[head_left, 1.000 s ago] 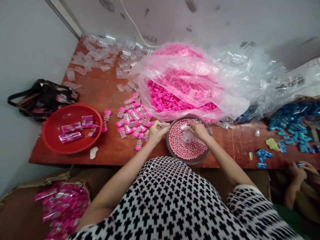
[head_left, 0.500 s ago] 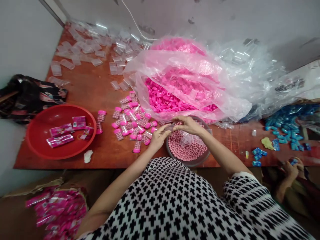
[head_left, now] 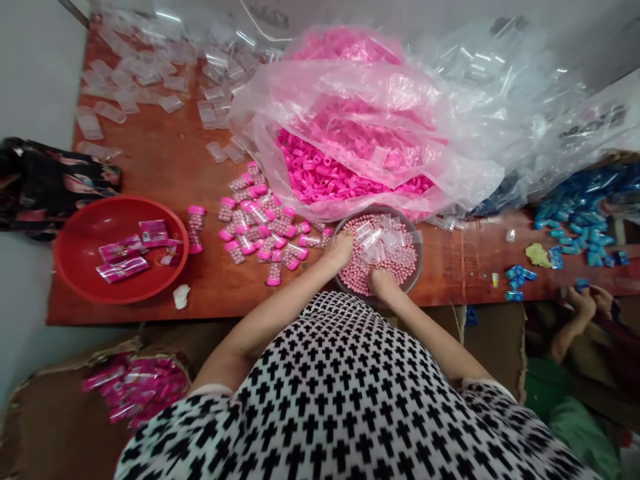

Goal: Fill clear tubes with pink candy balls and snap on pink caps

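A grey bowl (head_left: 418, 257) of small pink balls (head_left: 397, 259) stands at the table's near edge, with several clear little containers (head_left: 379, 235) lying on the balls. My left hand (head_left: 340, 248) rests at the bowl's left rim, fingers curled down into the balls. At the near rim my right hand (head_left: 383, 283) is bunched like a fist and pressed into the balls. What either hand holds is hidden. Just left of the bowl lies a heap of filled, pink-capped containers (head_left: 260, 233).
A big plastic bag of pink caps (head_left: 350, 167) lies behind the bowl. Empty clear containers (head_left: 150, 80) are strewn far left. A red bowl (head_left: 80, 267) holds pink packets. Blue pieces (head_left: 575, 223) and another person's hands (head_left: 585, 303) are at right. A box of pink packets (head_left: 135, 390) sits below.
Both hands were raised together over the bowl's far rim, pinching a clear container. They have dropped toward me into the balls, and the view has tilted downward.
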The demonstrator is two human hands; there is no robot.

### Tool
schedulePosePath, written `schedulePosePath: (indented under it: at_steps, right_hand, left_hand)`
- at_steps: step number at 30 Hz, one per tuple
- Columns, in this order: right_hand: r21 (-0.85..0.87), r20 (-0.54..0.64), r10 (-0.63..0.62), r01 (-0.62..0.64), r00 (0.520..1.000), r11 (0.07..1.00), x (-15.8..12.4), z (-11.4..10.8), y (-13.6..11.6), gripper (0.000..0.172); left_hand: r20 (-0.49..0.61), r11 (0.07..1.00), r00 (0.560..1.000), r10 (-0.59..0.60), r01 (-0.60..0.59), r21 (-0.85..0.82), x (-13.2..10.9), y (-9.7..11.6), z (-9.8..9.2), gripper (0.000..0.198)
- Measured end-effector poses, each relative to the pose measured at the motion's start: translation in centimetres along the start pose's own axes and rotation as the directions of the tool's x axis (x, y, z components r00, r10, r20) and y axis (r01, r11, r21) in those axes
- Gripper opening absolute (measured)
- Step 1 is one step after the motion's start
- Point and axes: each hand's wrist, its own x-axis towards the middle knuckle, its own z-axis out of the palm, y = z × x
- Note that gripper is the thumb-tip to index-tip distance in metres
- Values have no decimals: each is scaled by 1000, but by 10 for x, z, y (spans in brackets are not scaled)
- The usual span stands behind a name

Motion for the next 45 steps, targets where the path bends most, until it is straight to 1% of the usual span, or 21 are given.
schedulePosePath:
  at_steps: [2, 5, 8, 10, 11, 12, 14, 15, 16, 18, 20, 22, 24, 26, 28, 30, 32, 34, 36, 40, 45]
  right_hand:
    - [12, -23, 19, -19, 1000, 1000, 15, 10, -7, 19]
    - [88, -95, -14, 22, 995, 996, 40, 19, -13, 25]
    - [167, -180, -48, 78, 983, 983, 50, 24, -7, 34]
    - [259, -256, -69, 137, 964, 956, 45, 27, 1, 39]
    - [345, -303, -76, 184, 950, 920, 42, 27, 5, 38]
    - [448, -349, -76, 237, 934, 862, 38, 27, 7, 35]
    - [647, -412, -51, 331, 910, 687, 31, 24, 9, 29]
    - [720, -420, -37, 358, 907, 595, 29, 21, 8, 28]
    - [768, -416, -31, 369, 909, 524, 27, 18, 6, 29]
    - [830, -401, -38, 381, 915, 408, 24, 10, 2, 32]
    - [865, -377, -52, 372, 925, 338, 21, 3, -1, 34]
    - [868, -354, -72, 356, 933, 347, 18, -3, 0, 37]
    - [816, -367, -114, 379, 923, 437, 15, -11, 4, 43]
    - [683, -417, -217, 462, 883, 566, 11, -20, 10, 49]
    - [510, -440, -367, 564, 820, 650, 8, -32, 14, 50]
    - [379, -415, -499, 643, 761, 666, 7, -43, 15, 44]
    - [317, -387, -558, 674, 735, 667, 8, -50, 13, 36]
    - [295, -371, -569, 674, 734, 677, 10, -54, 10, 32]
    - [297, -364, -568, 669, 739, 681, 12, -53, 7, 33]
    - [351, -370, -547, 658, 751, 666, 15, -45, 6, 30]
    - [396, -408, -457, 604, 790, 691, 10, -29, 8, 27]
  left_hand:
    - [-6, 999, 999, -33, 33, 15, 6, 5, 9, 34]
    - [-2, 1000, 1000, -2, 2, 16, 10, 4, 19, 30]
    - [29, 998, 997, 67, -67, 9, 7, -1, 22, 25]
    - [17, 983, 987, 162, -160, -85, 2, -6, 20, 27]
    - [-19, 964, 978, 210, -210, -164, -2, -9, 19, 30]
    - [-70, 935, 967, 244, -254, -248, -6, -12, 18, 34]
    - [-180, 876, 950, 254, -305, -373, -14, -18, 14, 41]
    - [-211, 865, 947, 241, -308, -395, -19, -20, 13, 44]
    - [-221, 863, 946, 237, -310, -400, -23, -22, 12, 45]
    - [-187, 858, 945, 267, -322, -400, -29, -24, 10, 44]
    - [-146, 845, 946, 291, -325, -424, -32, -23, 11, 37]
    - [-143, 821, 955, 260, -296, -487, -32, -24, 14, 31]
    - [-141, 781, 971, 194, -240, -577, -29, -25, 17, 30]
    - [-102, 719, 983, 153, -182, -671, -26, -28, 20, 31]
    - [-45, 656, 987, 155, -137, -742, -24, -32, 21, 33]
    - [8, 601, 982, 187, -108, -792, -23, -34, 20, 38]
    - [49, 569, 973, 223, -89, -818, -22, -34, 18, 41]
    - [71, 561, 966, 247, -83, -823, -21, -33, 13, 41]
    - [71, 576, 959, 276, -106, -810, -19, -30, 8, 39]
    - [56, 622, 944, 326, -170, -765, -18, -28, -1, 35]
    - [66, 665, 939, 336, -187, -723, -20, -33, 4, 30]
